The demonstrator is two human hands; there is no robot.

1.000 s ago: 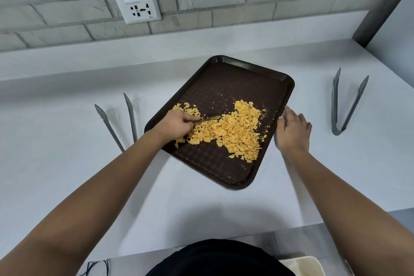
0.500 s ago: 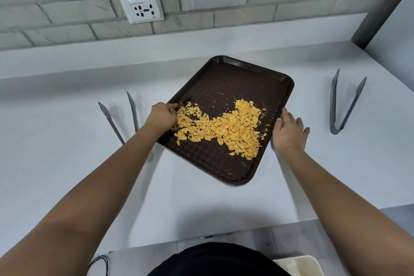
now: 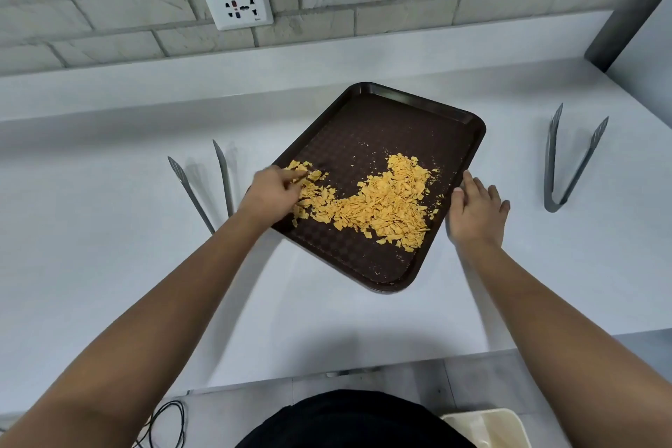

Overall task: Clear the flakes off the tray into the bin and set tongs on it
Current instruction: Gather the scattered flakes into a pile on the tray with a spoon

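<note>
Left hand (image 3: 271,195), fingers loosely open, has raked flakes (image 3: 378,207) from 9 o'clock inward; right hand (image 3: 474,209) open, bracing tray (image 3: 385,127). Flakes consolidating; bin dump pending.

Bin (image 3: 487,427) cropped; left hand (image 3: 271,195) blurred

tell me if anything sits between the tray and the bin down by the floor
Nothing visible does. The tray lies on the counter; the bin is below the counter's near edge at lower right, with only bare counter between.
</note>
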